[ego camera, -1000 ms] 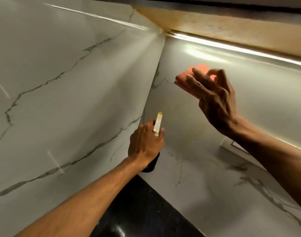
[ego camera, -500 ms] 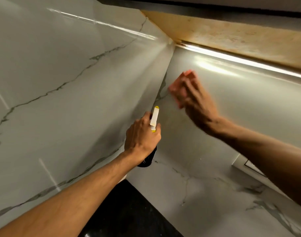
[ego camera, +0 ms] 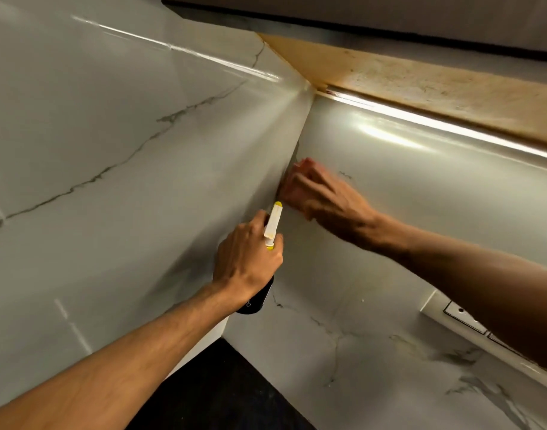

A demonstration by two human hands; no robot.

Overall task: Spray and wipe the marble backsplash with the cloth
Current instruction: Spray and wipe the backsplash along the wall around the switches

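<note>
Both hands closed: cloth [ego camera: 300, 169], spray bottle [ego camera: 272, 225].

Left forearm reaches up from the lower left, its hand [ego camera: 247, 259] fisted in a tight grip, knuckles toward the camera. Right forearm comes in from the right edge, wrist bent, its hand [ego camera: 321, 193] pressed flat with fingers [ego camera: 300, 178] together, blurred, just above the left hand

Two hands [ego camera: 250, 259] – one bottle [ego camera: 273, 223] – one cloth [ego camera: 301, 166]
</note>
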